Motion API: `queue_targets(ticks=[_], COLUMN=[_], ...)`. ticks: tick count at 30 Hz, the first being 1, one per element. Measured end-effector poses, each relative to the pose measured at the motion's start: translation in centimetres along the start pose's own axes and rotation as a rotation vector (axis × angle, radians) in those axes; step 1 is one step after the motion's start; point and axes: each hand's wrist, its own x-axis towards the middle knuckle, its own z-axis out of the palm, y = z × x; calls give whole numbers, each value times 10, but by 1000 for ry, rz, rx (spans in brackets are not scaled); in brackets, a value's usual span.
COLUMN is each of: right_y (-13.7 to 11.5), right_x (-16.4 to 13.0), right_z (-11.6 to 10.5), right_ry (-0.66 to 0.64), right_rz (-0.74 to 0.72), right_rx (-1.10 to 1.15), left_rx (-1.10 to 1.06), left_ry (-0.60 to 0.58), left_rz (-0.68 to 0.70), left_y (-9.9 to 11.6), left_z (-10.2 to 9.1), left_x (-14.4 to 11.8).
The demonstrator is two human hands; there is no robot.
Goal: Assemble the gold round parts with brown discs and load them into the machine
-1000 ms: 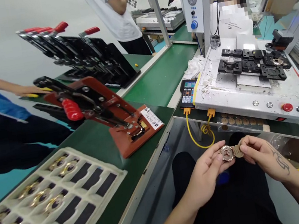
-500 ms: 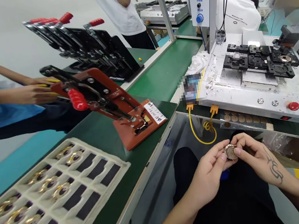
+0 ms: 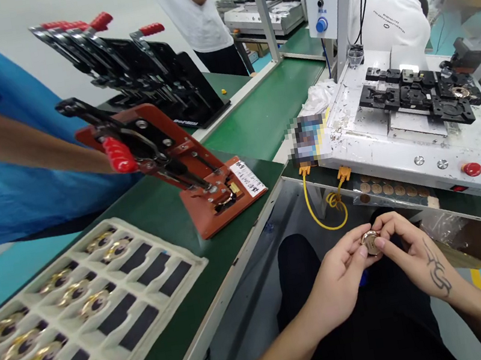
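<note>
1. Locate the workpiece. The round metal piece (image 3: pixel 372 244) is held in the air above the person's lap (image 3: pixel 360 331), between the two hands. It is well apart from the pale tray (image 3: pixel 199 264), from the red clamp fixture (image 3: pixel 211 224) and from the white machine (image 3: pixel 383 160).
2. Check the left hand (image 3: pixel 339 271). It is closed to a narrow pinch, its thumb and fingers holding the piece at the left side of the rim.
3. Check the right hand (image 3: pixel 409 250). It is likewise narrow. Its thumb lies at the right side of the piece; the fingers behind are largely hidden, so their exact contact cannot be told.
4. Perform the step. The grip suggests handling the flat face against the rim. Support the piece with the left hand, keep the right thumb's pressure even, and avoid tilting it. Prefer rim contact, as a smooth metal face is likely to slip or mark. Keep both wrists low and steady over the lap.
5. Verify orientation. The flat face points up and back toward the person, slightly inclined. The outline is near circular, so no long axis can be set. Markings on the face are too small to read.
</note>
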Motion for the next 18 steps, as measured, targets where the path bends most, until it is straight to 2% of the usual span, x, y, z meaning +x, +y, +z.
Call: queue_targets(ticks=[7, 9, 13, 16, 18], right_y=[8, 12, 10, 4, 1], right_x=[2, 3, 7, 12, 16], right_z=[1, -1, -5, -6, -5], right_ry=[56, 61, -106, -58, -11], right_rz=[-116, -124, -225, -275, -161], right_rx=[-218, -267, -330, -257, -102], left_rx=[281, 388, 580, 479, 341], left_ry=[83, 71, -32, -16, 46], left_rz=[101, 137, 140, 132, 128], left_y=[-12, -12, 2, 15, 19], left_z=[0, -4, -12, -15, -14], left_x=[-1, -2, 0, 4, 6])
